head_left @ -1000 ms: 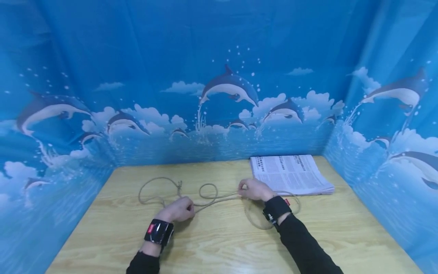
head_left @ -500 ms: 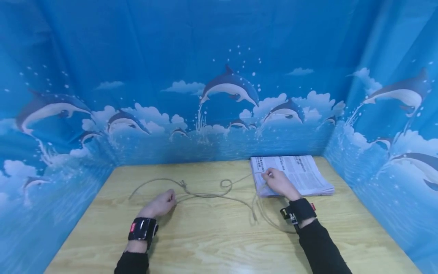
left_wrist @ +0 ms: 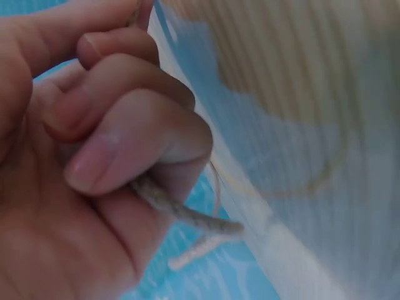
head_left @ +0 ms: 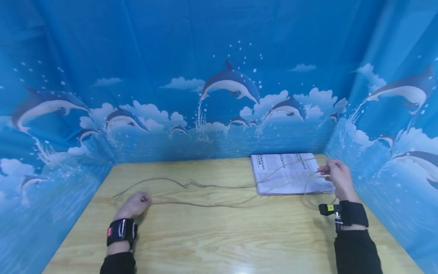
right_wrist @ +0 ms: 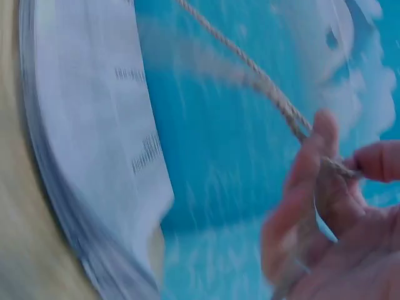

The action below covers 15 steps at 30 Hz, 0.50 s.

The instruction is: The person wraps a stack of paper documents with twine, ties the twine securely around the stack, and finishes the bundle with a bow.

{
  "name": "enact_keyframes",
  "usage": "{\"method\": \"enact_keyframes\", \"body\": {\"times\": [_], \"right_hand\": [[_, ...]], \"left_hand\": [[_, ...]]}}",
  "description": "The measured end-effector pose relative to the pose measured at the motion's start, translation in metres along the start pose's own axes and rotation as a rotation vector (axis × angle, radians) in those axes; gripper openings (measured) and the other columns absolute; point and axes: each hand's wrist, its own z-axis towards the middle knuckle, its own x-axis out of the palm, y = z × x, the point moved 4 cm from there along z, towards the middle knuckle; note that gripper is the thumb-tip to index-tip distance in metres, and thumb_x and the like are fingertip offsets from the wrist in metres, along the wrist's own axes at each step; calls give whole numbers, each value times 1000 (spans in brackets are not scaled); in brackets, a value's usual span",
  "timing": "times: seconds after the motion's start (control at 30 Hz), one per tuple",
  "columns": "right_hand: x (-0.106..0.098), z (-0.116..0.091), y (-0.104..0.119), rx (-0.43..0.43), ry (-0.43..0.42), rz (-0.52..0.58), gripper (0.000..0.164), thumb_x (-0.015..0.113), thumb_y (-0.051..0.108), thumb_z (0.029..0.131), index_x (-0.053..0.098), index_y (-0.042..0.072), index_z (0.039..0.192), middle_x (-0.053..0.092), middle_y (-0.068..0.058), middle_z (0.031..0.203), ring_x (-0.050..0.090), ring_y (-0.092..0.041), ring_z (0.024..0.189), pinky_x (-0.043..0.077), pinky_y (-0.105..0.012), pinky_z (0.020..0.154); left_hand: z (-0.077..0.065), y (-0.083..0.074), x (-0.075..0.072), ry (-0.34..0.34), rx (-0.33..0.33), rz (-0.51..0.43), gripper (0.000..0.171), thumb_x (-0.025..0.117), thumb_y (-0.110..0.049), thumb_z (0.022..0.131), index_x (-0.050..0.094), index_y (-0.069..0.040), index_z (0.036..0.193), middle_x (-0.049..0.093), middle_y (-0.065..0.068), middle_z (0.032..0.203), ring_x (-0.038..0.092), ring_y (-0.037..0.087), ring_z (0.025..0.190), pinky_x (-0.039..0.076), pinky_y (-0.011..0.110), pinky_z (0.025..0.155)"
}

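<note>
A thin beige rope stretches across the table from one hand to the other. My left hand, at the table's left side, has its fingers curled round the rope; in the left wrist view a short rope end sticks out below the curled fingers. My right hand is raised by the right edge of the newspaper stack, pinching rope strands between thumb and fingers. In the right wrist view the rope slants up and away from those fingers. Another rope strand runs behind, passing over the newspapers.
The wooden table is bounded at the back and sides by a blue curtain printed with dolphins. The newspapers lie at the back right corner. A loose rope piece curves behind the left hand.
Both hands have moved apart, the left one leftward and the right one far to the right past the newspapers. The rope's loops have pulled out into longer, straighter strands.
</note>
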Motion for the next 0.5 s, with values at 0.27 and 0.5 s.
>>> {"method": "enact_keyframes", "body": {"times": [0.27,0.5], "right_hand": [[-58,-21,4,12,-335,635,17,49,26,103,46,11,111,57,1,77,55,-13,73,49,-22,60],[-80,-29,12,-33,-631,435,14,53,30,101,55,17,106,41,0,68,35,-12,51,34,-24,49]], "left_hand": [[-6,28,-20,-49,-69,44,25,46,-18,99,59,3,105,61,20,100,57,35,95,47,45,78],[-19,53,-38,-205,-185,5,23,47,-8,89,61,8,100,60,23,92,57,35,86,43,34,64]]}}
